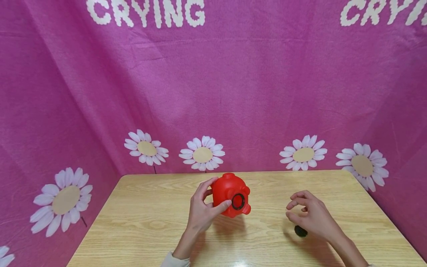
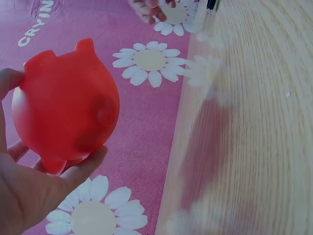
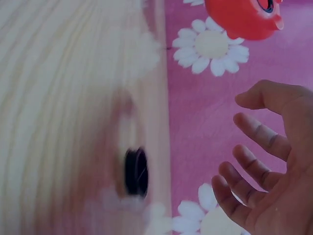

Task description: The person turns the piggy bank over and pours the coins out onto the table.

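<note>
My left hand (image 1: 204, 211) grips a red piggy bank (image 1: 224, 191) above the table, thumb on the near side and fingers around the far side. A black-rimmed round opening (image 1: 238, 201) among its stubby feet faces right. In the left wrist view, the smooth red body (image 2: 68, 103) rests between thumb and fingers. My right hand (image 1: 311, 215) hovers to the right with loosely bent, spread fingers and holds nothing. Just below it on the table lies a small round black plug (image 1: 301, 231). The right wrist view shows this plug (image 3: 136, 172) apart from the fingers.
The light wood table (image 1: 146, 222) carries shadows of both hands. A pink cloth (image 1: 220, 92) with white daisies and lettering hangs behind the table and along both sides.
</note>
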Motion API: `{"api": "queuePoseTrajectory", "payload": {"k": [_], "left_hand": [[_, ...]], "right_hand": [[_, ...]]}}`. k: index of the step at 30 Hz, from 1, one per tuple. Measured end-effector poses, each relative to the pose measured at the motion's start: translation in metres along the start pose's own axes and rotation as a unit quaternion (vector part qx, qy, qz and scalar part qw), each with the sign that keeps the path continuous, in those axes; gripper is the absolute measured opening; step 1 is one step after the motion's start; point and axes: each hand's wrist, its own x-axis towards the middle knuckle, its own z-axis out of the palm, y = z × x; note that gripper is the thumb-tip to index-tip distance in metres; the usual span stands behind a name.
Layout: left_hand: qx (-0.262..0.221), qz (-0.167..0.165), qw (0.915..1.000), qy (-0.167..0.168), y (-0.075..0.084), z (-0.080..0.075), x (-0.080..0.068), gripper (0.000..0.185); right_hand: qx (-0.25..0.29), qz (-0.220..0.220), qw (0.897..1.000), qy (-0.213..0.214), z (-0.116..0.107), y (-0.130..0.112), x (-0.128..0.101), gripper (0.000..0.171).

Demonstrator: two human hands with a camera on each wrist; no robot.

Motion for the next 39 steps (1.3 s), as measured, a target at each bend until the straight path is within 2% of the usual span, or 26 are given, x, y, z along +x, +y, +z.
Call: {"api": "queuePoseTrajectory", "payload": {"k": [5,11,16,22,25,31,39], "left_hand": [[-0.031,0.018,0.9991,-0.022,0.000,0.001,-0.001,0.070],[-0.049,0.023,0.9978,-0.037,-0.001,0.002,-0.002,0.069],[-0.064,0.023,0.9963,-0.053,-0.001,0.002,-0.003,0.070],[-0.073,0.030,0.9940,-0.075,0.000,0.002,-0.004,0.071],[-0.085,0.040,0.9909,-0.096,0.001,0.002,-0.004,0.071],[-0.106,0.053,0.9846,-0.128,0.002,0.000,-0.002,0.072],[-0.117,0.061,0.9802,-0.148,0.000,-0.003,-0.001,0.070]], "right_hand": [[0.071,-0.014,0.997,0.008,0.007,-0.020,0.007,0.021],[0.176,0.023,0.984,-0.028,0.013,-0.049,0.016,0.034],[0.253,0.038,0.964,-0.067,0.020,-0.066,0.022,0.046],[0.346,0.033,0.931,-0.111,0.029,-0.075,0.029,0.052],[0.372,0.029,0.918,-0.131,0.032,-0.078,0.031,0.054],[0.393,0.045,0.902,-0.174,0.032,-0.083,0.033,0.058],[0.395,0.046,0.894,-0.207,0.034,-0.083,0.035,0.062]]}}
